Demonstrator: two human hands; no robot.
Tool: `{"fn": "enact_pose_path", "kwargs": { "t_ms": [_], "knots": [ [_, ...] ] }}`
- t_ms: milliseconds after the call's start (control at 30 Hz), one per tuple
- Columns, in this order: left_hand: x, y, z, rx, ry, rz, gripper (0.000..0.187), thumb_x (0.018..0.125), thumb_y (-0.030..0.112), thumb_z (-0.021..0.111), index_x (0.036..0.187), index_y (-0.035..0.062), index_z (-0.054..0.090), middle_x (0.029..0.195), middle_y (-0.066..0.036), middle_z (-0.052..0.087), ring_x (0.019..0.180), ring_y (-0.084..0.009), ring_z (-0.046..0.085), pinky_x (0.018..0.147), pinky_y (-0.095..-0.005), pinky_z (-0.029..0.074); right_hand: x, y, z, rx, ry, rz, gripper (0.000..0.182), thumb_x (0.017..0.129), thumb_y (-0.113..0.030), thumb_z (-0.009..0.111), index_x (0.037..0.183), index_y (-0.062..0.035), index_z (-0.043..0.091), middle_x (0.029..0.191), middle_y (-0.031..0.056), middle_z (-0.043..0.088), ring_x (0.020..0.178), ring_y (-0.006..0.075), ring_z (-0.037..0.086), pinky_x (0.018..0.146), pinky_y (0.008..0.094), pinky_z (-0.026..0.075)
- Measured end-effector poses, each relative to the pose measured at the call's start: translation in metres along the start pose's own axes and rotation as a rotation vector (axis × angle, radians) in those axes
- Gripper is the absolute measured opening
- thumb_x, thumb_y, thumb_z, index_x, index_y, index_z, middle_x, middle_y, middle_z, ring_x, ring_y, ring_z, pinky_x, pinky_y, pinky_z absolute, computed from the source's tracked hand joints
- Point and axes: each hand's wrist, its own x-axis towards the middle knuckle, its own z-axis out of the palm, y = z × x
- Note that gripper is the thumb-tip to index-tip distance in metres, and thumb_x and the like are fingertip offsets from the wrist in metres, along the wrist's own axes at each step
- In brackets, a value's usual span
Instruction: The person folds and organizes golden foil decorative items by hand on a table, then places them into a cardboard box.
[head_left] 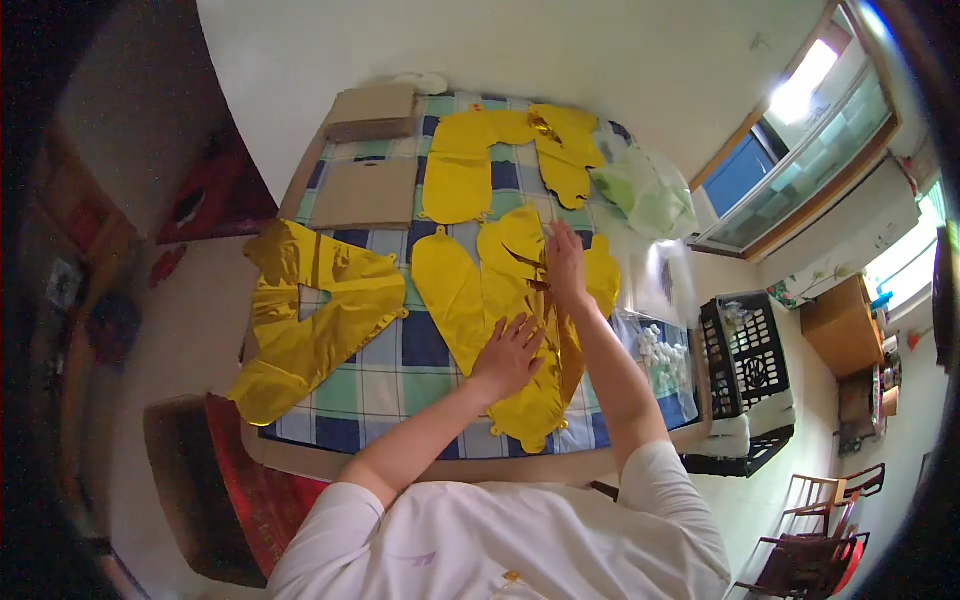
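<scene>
A flat, uninflated gold foil balloon (450, 290) lies creased and partly folded on the checked cloth in front of me. My left hand (508, 358) rests on its lower middle, palm down with fingers spread. Farther up and to the right, my right hand (566, 265) touches the foil near a fold, its fingers stretched forward. Part of the foil is hidden under both hands and my right forearm. Another gold foil balloon, shaped like a letter A (350, 265), lies to the left. Beyond my hands is a further gold foil balloon (460, 175) with a bent outline.
The checked cloth (365, 385) covers the table. Cardboard pieces (365, 195) lie at the back left. Clear and greenish plastic bags (645, 190) lie along the right side, with a bag of small white pieces (662, 355). A black crate (745, 355) stands beyond the right edge.
</scene>
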Motion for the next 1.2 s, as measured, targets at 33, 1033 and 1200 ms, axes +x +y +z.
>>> {"fn": "enact_pose_path", "kwargs": {
  "t_ms": [33,1033,1200],
  "knots": [
    [0.0,0.0,0.0,0.015,-0.002,0.001,0.052,0.093,0.038,0.045,0.135,0.0076,0.045,0.146,-0.014,0.035,0.138,-0.0299,0.026,0.114,-0.0487,0.017,0.002,0.004,0.0,-0.055,0.061,-0.013,0.038,0.092,-0.019,0.048,0.127,-0.0056,0.051,0.134,0.0171,0.049,0.125,0.0336,0.044,0.105,0.0514,0.031],
    [0.0,-0.001,0.005,0.014,0.069,0.028,0.049,0.091,0.035,0.048,0.132,0.0059,0.048,0.141,-0.014,0.04,0.135,-0.0306,0.031,0.111,-0.05,0.022,-0.012,-0.02,0.006,-0.433,-0.266,-0.205,0.049,0.091,-0.028,0.048,0.134,-0.0056,0.043,0.137,0.0143,0.046,0.128,0.0312,0.042,0.103,0.0493,0.034],
    [-0.005,0.002,0.003,0.032,0.11,0.029,0.048,0.091,0.034,0.049,0.13,0.0051,0.05,0.14,-0.014,0.041,0.134,-0.0295,0.032,0.111,-0.0495,0.023,-0.015,-0.01,-0.045,-0.108,0.058,0.104,0.048,0.085,-0.018,0.058,0.13,-0.0079,0.046,0.119,0.0168,0.058,0.104,0.0381,0.056,0.089,0.0427,0.045]
  ]
}}
